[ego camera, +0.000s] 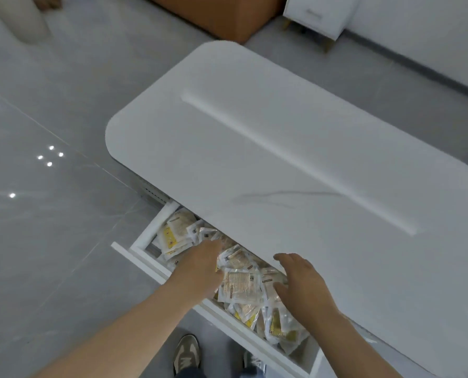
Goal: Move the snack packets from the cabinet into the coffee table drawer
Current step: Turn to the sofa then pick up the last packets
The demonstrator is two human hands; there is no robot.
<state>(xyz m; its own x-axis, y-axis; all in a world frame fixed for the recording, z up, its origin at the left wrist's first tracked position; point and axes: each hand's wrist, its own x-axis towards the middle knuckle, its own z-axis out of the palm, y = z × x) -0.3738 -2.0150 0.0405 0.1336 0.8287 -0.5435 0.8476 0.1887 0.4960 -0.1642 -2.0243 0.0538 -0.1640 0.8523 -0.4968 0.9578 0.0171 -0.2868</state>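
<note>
1. Two hands are working over the open drawer (141, 260) of the coffee table (282, 145). I am watching the left hand (200, 268) reaching in toward the drawer's left half and the right hand (301, 285) hovering over its middle.
2. The snack packets (239, 285) are lying heaped inside the drawer, with some sitting under the tabletop at the drawer's back.
3. The right hand's fingers are spreading apart and holding nothing. The left hand's fingertips are dipping among the packets, and I cannot tell whether they are pinching one.
4. I am judging this step to be settling the load, so I am advising flat, light presses that nudge the heap toward the drawer's back and its emptier left corner.
5. The packets at the drawer's right end seem to be riding high. I am expecting them to catch on the tabletop edge when the drawer closes, so levelling is coming first.
6. I am also advising that the fingers be lifted clear of the drawer's front rim before any closing push.
</note>
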